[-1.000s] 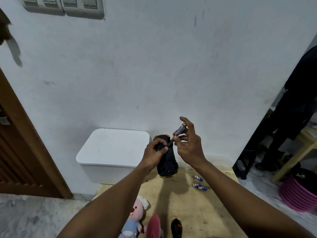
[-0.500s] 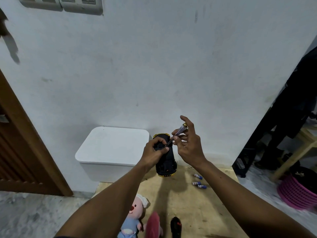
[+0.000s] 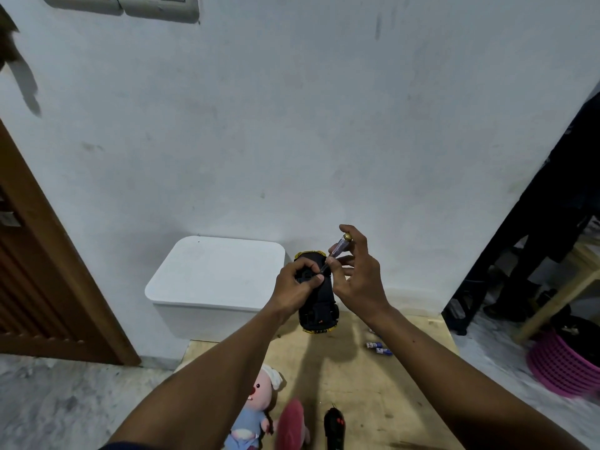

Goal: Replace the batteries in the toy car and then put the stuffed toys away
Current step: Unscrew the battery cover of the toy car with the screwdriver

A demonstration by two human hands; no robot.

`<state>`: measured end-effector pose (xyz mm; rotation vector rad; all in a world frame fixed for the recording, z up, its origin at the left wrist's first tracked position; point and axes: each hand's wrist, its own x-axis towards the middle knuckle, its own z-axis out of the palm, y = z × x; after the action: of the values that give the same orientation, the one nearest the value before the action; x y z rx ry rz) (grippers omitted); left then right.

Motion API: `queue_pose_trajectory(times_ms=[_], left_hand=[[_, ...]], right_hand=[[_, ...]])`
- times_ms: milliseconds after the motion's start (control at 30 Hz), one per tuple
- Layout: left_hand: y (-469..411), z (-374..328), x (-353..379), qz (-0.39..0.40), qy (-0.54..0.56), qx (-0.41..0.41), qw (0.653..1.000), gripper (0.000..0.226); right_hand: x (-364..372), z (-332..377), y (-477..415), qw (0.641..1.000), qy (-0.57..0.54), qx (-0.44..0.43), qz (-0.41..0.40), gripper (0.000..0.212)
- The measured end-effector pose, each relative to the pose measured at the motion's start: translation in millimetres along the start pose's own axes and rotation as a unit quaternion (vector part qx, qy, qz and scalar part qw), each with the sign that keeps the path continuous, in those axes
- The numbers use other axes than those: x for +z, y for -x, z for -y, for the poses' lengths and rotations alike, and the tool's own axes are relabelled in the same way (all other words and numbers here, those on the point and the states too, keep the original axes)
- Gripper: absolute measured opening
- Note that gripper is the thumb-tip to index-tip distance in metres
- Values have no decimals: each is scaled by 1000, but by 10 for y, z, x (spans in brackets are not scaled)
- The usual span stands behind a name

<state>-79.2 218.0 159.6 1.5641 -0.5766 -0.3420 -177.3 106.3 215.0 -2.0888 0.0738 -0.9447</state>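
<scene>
My left hand (image 3: 297,282) grips a black and yellow toy car (image 3: 319,303), held underside up above a low wooden table (image 3: 406,384). My right hand (image 3: 357,274) pinches a small clear-handled screwdriver (image 3: 336,251) with a brass cap; its tip rests on the car's underside by my left thumb. Two or three small blue and white batteries (image 3: 378,348) lie on the table to the right. A pink pig plush in a blue outfit (image 3: 258,404) and a red-pink plush (image 3: 290,423) lie at the table's near edge.
A white lidded bin (image 3: 214,280) stands against the white wall, left of the car. A black remote control (image 3: 334,428) lies near the plush toys. A wooden door (image 3: 42,271) is at left. A pink basket (image 3: 565,362) and a person in dark clothes (image 3: 552,222) are at right.
Both hands have stayed on the car and the screwdriver with only slight shifts. The view has tilted down a little.
</scene>
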Motion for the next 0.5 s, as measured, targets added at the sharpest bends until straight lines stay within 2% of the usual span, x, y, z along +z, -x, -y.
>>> queue_pose_trajectory(times_ms=[100,200,300,500], left_hand=[[0,32,10,5,-12,3,1000,9],[10,74,26,11,-17,3,1000,10],[30,79,55,18,-13,3,1000,10],[15,107,33,8,-17,-5,1000,14]], right_hand=[[-3,-14,14,1000,12,2,-17,76],[20,21,37,999,18,-33,-15,62],[61,58,0,995,20,-72,-66,43],[59,47,-39,998,-26,-25,-51,39]])
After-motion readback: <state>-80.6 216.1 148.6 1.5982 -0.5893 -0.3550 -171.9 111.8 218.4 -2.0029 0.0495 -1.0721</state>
